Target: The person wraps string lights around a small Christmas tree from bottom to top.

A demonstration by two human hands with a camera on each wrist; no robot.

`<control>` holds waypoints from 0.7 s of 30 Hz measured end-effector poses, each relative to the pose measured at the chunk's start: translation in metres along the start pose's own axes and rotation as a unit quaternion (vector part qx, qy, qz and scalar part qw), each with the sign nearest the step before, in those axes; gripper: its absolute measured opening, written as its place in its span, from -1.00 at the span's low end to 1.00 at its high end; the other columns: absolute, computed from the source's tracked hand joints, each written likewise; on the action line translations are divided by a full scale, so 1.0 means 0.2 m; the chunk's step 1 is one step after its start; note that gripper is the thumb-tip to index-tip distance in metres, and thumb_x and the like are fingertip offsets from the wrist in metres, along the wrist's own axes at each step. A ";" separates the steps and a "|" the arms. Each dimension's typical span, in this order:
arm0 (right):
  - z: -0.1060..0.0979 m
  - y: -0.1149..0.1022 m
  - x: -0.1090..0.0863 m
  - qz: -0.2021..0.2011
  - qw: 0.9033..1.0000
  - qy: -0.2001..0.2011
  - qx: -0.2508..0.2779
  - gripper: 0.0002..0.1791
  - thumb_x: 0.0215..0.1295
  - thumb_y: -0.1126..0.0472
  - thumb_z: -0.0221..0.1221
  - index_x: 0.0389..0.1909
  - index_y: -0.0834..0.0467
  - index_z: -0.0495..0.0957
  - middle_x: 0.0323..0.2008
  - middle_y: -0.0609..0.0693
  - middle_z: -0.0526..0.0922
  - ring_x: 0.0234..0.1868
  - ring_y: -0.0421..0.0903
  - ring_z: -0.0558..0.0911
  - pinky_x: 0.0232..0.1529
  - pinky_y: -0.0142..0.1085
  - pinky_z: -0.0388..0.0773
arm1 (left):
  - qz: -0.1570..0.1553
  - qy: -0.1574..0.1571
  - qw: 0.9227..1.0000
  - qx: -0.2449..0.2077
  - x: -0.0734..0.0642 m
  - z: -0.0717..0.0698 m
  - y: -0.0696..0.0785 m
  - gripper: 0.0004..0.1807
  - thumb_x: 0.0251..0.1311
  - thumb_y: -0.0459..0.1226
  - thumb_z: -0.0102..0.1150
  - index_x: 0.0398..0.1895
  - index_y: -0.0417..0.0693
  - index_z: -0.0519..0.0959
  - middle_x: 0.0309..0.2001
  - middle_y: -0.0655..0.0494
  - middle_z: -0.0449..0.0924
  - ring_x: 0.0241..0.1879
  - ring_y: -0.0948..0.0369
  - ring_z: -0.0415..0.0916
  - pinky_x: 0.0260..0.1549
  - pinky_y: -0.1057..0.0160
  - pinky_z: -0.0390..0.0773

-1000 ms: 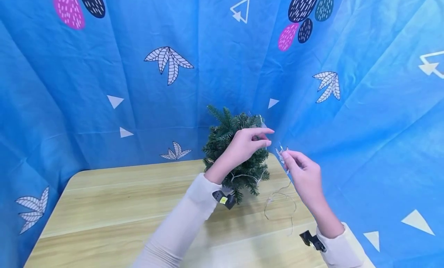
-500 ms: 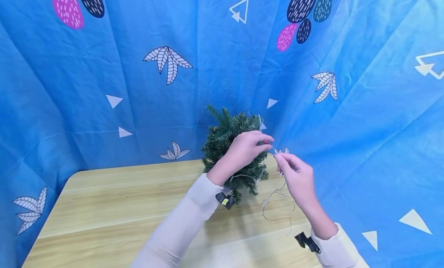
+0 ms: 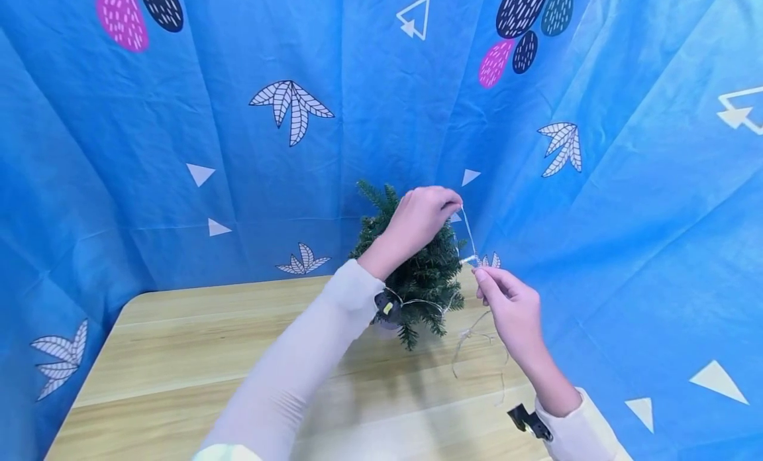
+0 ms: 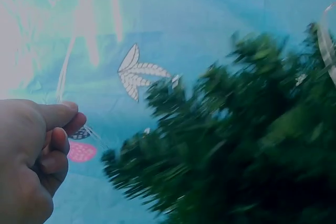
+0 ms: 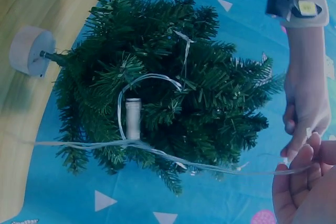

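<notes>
A small green artificial Christmas tree (image 3: 432,269) stands on the table, its round pale base (image 5: 31,51) showing in the right wrist view. A thin, clear-looking wire of string lights (image 3: 468,229) loops over its branches. My left hand (image 3: 420,216), in front of the upper tree, pinches this wire between thumb and fingertips. Lower and to the right, my right hand (image 3: 514,312) pinches another stretch of it. A short pale cylinder (image 5: 134,119) appears beside a wire loop in the right wrist view. Exactly how the wire runs behind the tree is hidden.
The light wooden table (image 3: 197,355) extends left and forward of the tree. Loose wire (image 3: 461,348) trails over its right part. A blue patterned cloth (image 3: 256,183) hangs close behind and along the right side.
My left hand has come down to the wire near my right fingertips, taken it, and risen up and slightly left, drawing it taut. The right hand has shifted slightly left.
</notes>
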State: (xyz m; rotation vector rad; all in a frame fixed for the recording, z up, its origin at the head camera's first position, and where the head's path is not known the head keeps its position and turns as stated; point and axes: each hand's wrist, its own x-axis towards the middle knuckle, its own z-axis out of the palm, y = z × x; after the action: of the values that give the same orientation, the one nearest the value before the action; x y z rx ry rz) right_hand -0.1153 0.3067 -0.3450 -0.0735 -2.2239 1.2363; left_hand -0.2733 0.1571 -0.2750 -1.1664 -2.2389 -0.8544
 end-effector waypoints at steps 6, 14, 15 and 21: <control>0.00 0.01 0.00 -0.002 1.000 0.011 0.000 -0.71 0.45 0.00 0.20 -0.09 0.11 0.74 -0.46 0.03 0.67 -0.43 -0.20 0.59 -0.37 -0.46 0.52 | -0.015 0.008 0.999 0.044 0.14 -0.10 -0.04 -0.77 0.48 -0.16 0.10 -0.03 0.06 0.74 -0.09 0.18 0.75 -0.11 0.26 0.68 -0.06 0.27 0.62; -0.01 0.02 -0.02 0.017 1.000 0.004 -0.013 -0.70 0.45 -0.03 0.20 -0.06 0.07 0.74 -0.45 -0.08 0.69 -0.38 -0.13 0.62 -0.38 -0.43 0.52 | -0.068 -0.004 0.994 0.081 0.27 -0.22 -0.10 -0.74 0.53 -0.16 0.01 -0.05 0.07 0.72 -0.10 0.16 0.73 -0.14 0.21 0.63 -0.11 0.23 0.60; -0.01 0.02 -0.02 0.017 1.000 0.002 -0.013 -0.70 0.45 -0.03 0.20 -0.06 0.06 0.74 -0.44 -0.08 0.70 -0.37 -0.12 0.63 -0.38 -0.43 0.53 | -0.070 -0.004 0.993 0.090 0.29 -0.23 -0.11 -0.72 0.55 -0.18 -0.03 -0.12 0.06 0.72 -0.16 0.14 0.71 -0.20 0.20 0.60 -0.17 0.24 0.58; 0.01 -0.02 -0.04 0.010 1.000 -0.016 -0.014 -0.72 0.45 -0.03 0.20 -0.02 0.01 0.73 -0.40 -0.04 0.74 -0.36 -0.16 0.64 -0.40 -0.41 0.52 | -0.096 -0.011 0.991 0.096 0.39 -0.29 -0.20 -0.69 0.56 -0.22 -0.09 -0.15 0.09 0.72 -0.09 0.16 0.72 -0.23 0.19 0.56 -0.16 0.21 0.58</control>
State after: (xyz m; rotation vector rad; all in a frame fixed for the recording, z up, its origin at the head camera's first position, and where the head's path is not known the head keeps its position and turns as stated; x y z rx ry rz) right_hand -0.1088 0.3007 -0.3473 -0.0884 -2.2728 1.2245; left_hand -0.3415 0.1413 -0.1971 -0.8885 -2.4191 -0.6810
